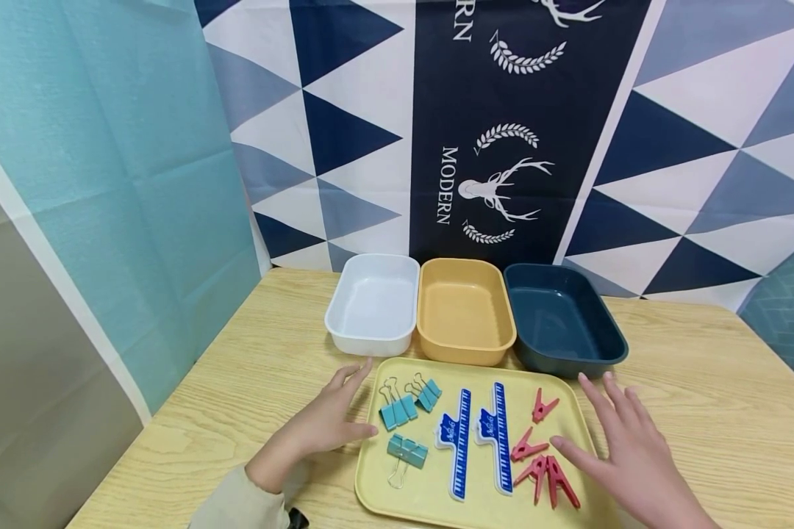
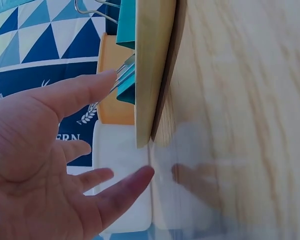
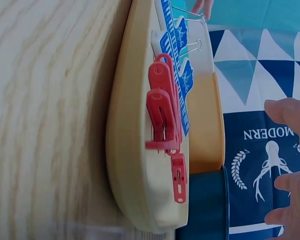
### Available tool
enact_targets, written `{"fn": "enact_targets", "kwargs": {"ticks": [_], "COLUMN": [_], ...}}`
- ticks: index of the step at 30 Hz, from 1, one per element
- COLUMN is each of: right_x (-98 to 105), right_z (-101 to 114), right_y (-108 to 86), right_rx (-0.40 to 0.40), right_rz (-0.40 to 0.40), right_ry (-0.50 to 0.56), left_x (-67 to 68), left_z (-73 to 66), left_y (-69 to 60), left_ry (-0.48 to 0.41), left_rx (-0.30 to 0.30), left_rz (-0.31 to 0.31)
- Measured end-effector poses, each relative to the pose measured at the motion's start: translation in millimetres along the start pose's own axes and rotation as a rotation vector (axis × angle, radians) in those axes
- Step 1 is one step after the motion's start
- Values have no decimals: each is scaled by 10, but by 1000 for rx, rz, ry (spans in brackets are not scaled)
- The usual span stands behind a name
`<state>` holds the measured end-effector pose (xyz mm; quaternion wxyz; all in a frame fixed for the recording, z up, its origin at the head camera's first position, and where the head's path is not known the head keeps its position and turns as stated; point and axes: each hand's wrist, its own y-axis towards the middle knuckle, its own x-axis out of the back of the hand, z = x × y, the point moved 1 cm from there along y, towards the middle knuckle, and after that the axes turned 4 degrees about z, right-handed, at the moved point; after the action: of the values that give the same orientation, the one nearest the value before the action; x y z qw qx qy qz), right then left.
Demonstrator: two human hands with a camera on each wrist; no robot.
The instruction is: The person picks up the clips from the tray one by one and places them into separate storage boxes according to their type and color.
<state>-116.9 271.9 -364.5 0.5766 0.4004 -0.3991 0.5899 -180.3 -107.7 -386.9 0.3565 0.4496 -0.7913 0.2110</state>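
A yellow tray (image 1: 430,514) lies on the table with several clips on it. Teal binder clips (image 1: 398,410) are grouped on its left side. Two blue-and-white ruler-shaped clips (image 1: 461,444) lie in the middle, and several red clothespins (image 1: 538,470) on the right. My left hand (image 1: 327,415) hovers by the tray's left edge, fingers spread, near the binder clips (image 2: 126,87). Over the right edge, beside the clothespins (image 3: 162,107), my right hand (image 1: 628,452) is held with fingers apart. Neither hand holds anything.
Behind the tray, three bins stand side by side: white (image 1: 370,345), orange (image 1: 466,354) and dark blue (image 1: 569,366). A patterned cloth (image 1: 357,147) hangs behind them. Light wood tabletop (image 1: 238,382) shows on both sides of the tray.
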Motion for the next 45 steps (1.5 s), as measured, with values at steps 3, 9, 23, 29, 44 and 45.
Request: {"fn": "enact_targets", "kwargs": {"ticks": [3, 9, 23, 29, 44, 45], "right_x": [-18, -42, -104, -122, -121, -119], "right_z": [25, 92, 248, 306, 496, 510], "right_y": [2, 11, 38, 48, 104, 110], "right_rx": [7, 25, 35, 49, 87, 81], "right_rz": [2, -8, -10, -12, -10, -4], "right_ry": [-2, -5, 37, 48, 53, 55], "left_x": [0, -2, -54, -52, -72, -73], "left_z": [3, 4, 45, 28, 62, 63], "left_y": [7, 24, 57, 54, 75, 76], "left_ry": [-44, -123, -291, -313, -322, -320], "left_rx": [-17, -13, 57, 96, 107, 108], "left_rz": [13, 65, 110, 112, 117, 117]}}
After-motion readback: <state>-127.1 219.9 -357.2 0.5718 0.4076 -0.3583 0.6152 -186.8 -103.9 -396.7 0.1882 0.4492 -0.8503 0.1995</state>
